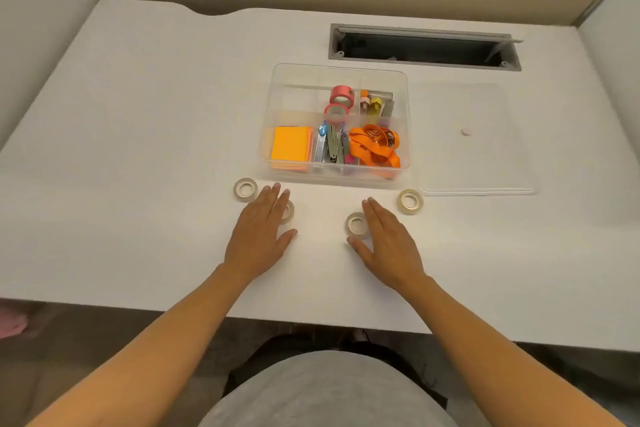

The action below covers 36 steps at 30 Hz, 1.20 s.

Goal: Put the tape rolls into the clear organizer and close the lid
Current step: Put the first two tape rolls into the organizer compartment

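Observation:
The clear organizer (273, 121) stands open on the white desk, with two pink tape rolls (341, 96) in a back compartment. Its clear lid (498, 163) lies flat to the right of it. Several whitish tape rolls lie on the desk in front: one at the left (245, 188), one (289, 212) half hidden under my left hand's fingers, one (355, 224) beside my right thumb, one at the right (410, 201). My left hand (259, 232) and my right hand (388, 239) lie flat, palms down, fingers together, holding nothing.
The organizer also holds orange sticky notes (290, 145), metal tools (330, 149), an orange strap (375, 147) and small coloured items. A grey cable slot (424, 47) opens in the desk behind it. Partition walls stand at the left, back and right. The desk's front edge (311, 322) is near my body.

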Available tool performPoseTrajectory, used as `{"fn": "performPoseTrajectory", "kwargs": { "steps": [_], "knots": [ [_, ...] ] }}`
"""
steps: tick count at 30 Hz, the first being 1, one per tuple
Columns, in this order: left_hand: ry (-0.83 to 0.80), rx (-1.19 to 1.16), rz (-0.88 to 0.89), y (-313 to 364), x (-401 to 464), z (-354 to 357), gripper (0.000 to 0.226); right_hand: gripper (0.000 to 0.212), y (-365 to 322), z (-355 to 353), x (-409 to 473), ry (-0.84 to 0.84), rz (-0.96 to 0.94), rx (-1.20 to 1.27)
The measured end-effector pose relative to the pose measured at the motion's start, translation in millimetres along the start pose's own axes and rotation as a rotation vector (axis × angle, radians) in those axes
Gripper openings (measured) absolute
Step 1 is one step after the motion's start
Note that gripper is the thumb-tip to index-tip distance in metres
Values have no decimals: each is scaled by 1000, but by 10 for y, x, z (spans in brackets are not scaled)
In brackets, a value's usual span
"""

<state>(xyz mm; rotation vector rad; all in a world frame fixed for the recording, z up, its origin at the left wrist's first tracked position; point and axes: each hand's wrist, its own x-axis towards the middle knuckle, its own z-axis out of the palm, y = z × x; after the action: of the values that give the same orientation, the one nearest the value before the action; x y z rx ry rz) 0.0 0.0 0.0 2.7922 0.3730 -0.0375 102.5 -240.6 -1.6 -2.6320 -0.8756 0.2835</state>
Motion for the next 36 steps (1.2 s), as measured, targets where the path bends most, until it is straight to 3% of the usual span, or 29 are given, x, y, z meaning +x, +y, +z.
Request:
{"fn": "performPoseTrajectory", "kwargs": {
  "steps": [3,8,16,23,31,36],
  "knots": [
    [-60,-1,-13,-19,44,0,64,69,-46,-5,80,-62,-43,-28],
    [-82,-73,-24,-5,72,-18,50,45,-184,-28,203,-109,-41,-27],
    [-46,-280,42,5,166,-253,52,47,-360,-182,324,20,-170,157],
    [87,-228,100,-35,639,-726,52,44,-514,-497,800,164,-201,250],
    [49,-251,58,11,1448,-1128,51,46,-582,-681,1235,238,-148,290],
    [21,-142,-16,97,2045,-1221,54,45,-574,-709,1390,221,-117,321]
  ]
}}
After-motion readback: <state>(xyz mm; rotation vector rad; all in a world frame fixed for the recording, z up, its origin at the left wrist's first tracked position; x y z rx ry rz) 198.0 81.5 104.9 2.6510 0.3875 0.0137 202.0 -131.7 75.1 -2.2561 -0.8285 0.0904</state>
